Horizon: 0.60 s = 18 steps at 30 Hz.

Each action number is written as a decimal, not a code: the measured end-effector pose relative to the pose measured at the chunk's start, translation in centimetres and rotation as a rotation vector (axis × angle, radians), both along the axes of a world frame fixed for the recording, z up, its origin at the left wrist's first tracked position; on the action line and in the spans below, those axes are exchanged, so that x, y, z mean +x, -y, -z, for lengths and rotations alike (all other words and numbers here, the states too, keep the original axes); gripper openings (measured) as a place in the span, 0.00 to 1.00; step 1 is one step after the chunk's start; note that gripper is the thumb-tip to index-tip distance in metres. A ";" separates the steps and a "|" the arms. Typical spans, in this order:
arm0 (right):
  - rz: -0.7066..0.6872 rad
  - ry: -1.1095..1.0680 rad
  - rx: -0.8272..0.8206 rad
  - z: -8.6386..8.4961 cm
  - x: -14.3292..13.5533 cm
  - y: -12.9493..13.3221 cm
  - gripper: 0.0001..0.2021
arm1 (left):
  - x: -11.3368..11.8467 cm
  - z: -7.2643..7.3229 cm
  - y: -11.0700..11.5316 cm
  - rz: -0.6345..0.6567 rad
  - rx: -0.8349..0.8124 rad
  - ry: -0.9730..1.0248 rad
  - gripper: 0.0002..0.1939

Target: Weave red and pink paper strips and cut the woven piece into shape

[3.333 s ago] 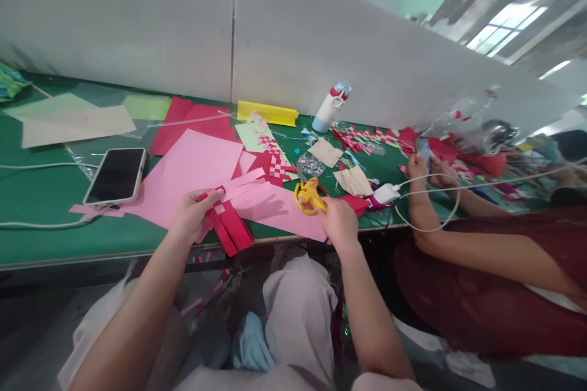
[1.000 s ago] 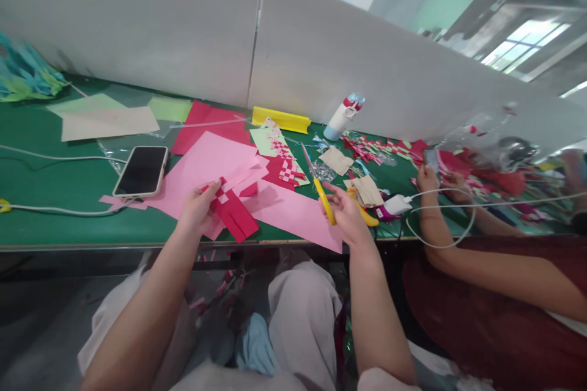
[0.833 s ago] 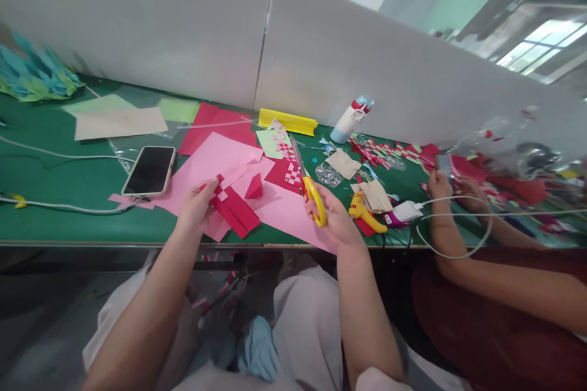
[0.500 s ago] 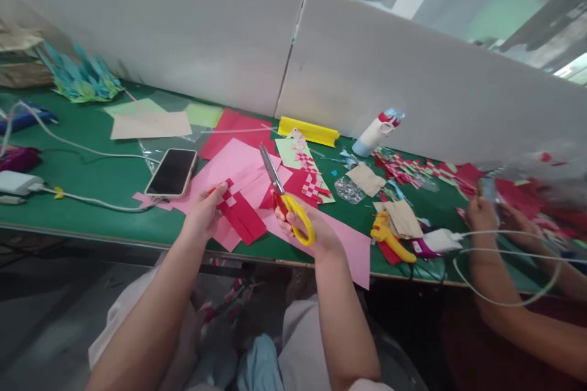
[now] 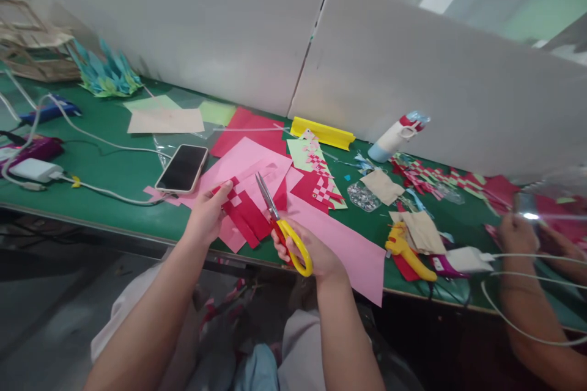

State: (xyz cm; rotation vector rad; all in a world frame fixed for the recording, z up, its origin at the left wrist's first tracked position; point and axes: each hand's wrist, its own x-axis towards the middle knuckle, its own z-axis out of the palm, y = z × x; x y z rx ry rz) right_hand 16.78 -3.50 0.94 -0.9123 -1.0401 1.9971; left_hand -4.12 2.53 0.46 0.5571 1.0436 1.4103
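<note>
My left hand [image 5: 207, 215] pinches the upper left edge of a red paper piece [image 5: 246, 215], which has a pink-and-red checkered weave at its top and strips hanging below. In my right hand [image 5: 312, 245] is a pair of scissors [image 5: 292, 238] with yellow and red handles. The blades look closed or nearly so, pointing up and away from me, just right of the red paper. Beneath both hands lie pink paper sheets [image 5: 250, 156]. Beyond the scissors, woven pink-and-red paper pieces [image 5: 321, 180] rest on a pale green sheet [image 5: 300, 154].
A phone [image 5: 182, 169] lies left, near cables and a white plug [image 5: 36, 169]. Right of my hands are a yellow glue gun [image 5: 408, 253], beige cloth pieces [image 5: 419, 231] and a bottle [image 5: 398, 137]. Another person's hand [image 5: 518, 235] holds a phone. A grey partition [image 5: 206, 30] stands behind.
My right hand and the scissors have moved lower, and the blades now sit closer to the red paper. My left hand keeps its hold. The whole view has shifted slightly left.
</note>
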 end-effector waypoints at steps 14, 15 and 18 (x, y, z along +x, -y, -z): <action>-0.051 0.031 -0.020 0.3 0.0 0.7 0.23 | 0.1 -0.4 0.3 0.022 0.024 0.076 0.15; -0.049 0.029 -0.030 0.3 0.0 0.6 0.23 | 0.1 -0.6 0.3 0.035 0.014 0.085 0.14; -0.045 0.023 -0.034 0.2 -0.1 0.5 0.22 | 0.0 -1.0 0.5 0.073 0.011 0.094 0.14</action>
